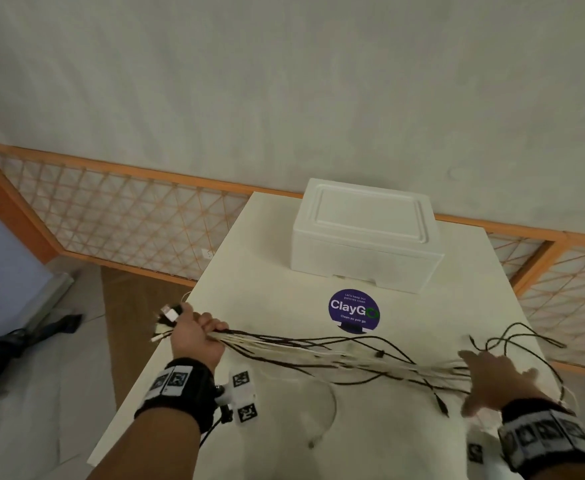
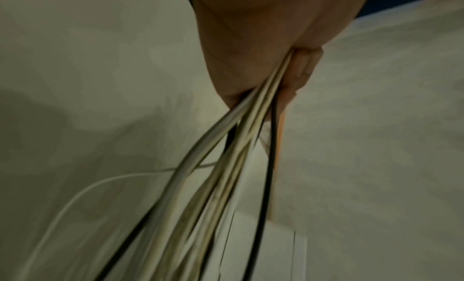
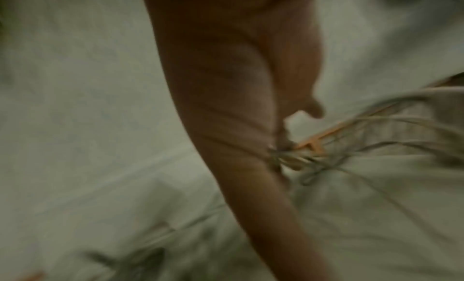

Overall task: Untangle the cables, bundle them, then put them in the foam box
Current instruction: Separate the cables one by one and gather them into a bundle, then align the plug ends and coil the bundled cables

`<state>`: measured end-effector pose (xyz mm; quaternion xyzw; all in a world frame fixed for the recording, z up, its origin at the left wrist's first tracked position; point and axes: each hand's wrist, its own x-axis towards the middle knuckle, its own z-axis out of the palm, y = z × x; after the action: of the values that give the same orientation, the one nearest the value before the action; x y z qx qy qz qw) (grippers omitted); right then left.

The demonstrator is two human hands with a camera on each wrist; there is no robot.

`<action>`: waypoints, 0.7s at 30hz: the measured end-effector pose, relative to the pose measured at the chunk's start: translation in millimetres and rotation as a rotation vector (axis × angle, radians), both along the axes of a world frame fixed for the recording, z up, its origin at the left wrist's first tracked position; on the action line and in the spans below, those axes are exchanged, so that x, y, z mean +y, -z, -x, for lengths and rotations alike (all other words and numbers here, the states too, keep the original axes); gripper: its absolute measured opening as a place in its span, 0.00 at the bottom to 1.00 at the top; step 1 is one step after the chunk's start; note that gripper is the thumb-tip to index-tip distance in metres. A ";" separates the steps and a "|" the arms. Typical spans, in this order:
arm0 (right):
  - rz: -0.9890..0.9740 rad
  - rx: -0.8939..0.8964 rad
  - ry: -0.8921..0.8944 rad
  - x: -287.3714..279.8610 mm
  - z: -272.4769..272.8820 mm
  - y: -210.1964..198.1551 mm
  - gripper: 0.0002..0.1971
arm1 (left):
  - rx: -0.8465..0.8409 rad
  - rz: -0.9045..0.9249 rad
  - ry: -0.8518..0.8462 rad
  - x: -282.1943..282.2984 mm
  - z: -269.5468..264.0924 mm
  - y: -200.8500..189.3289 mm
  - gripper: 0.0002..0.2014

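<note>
Head view: bench white, foam box at far edge, lid on, well apart from both hands. Cables stretched across bench, long axis left to right. Left hand clamps one end, fingers curled tight round plug ends. Right hand blurred, fingers spread loose over far tangle, gripping nothing I can make out. Loose ends lie right, nearest right hand; judge it must gather those next.

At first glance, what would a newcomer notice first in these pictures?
The left hand grips a bunch of black and white cables fanning across the white table toward the spread right hand. Behind them stands a closed white foam box, before it a purple ClayGo sticker.
</note>
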<state>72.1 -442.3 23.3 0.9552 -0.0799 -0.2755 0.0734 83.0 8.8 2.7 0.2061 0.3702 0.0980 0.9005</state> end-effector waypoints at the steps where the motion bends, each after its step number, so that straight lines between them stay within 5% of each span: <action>1: -0.028 0.045 -0.014 18.1 -9.6 -5.3 0.53 | -0.019 -0.019 0.039 -10.7 -0.3 -3.5 0.21; 3: -0.182 -0.122 -0.136 66.3 -28.1 -16.2 0.56 | -0.074 -0.067 0.140 -32.3 -1.1 -10.8 0.20; 5: -0.555 -0.322 -0.239 131.5 -34.4 -33.4 0.49 | -0.111 -0.135 0.262 -54.2 -1.3 -19.1 0.20; 8: -0.967 -0.135 -0.324 235.5 -24.0 -46.7 0.46 | -0.116 -0.199 0.450 -75.9 -1.2 -33.8 0.18; 13: -1.028 -0.112 -0.351 285.8 -18.6 -39.1 0.28 | -0.040 -0.307 0.585 -53.3 4.5 -36.1 0.22; 18: -0.978 -0.168 -0.414 287.7 -18.8 -34.4 0.14 | -0.272 -0.141 0.604 -21.0 18.4 -4.7 0.37; 21: -0.908 -0.198 -0.438 295.9 -16.3 -30.5 0.14 | -0.398 -0.035 0.609 -12.6 22.9 3.3 0.39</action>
<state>88.5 -146.4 53.7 0.9067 0.2431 -0.1687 -0.3007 60.1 -3.8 -0.6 0.2990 0.1075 -0.1303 0.9392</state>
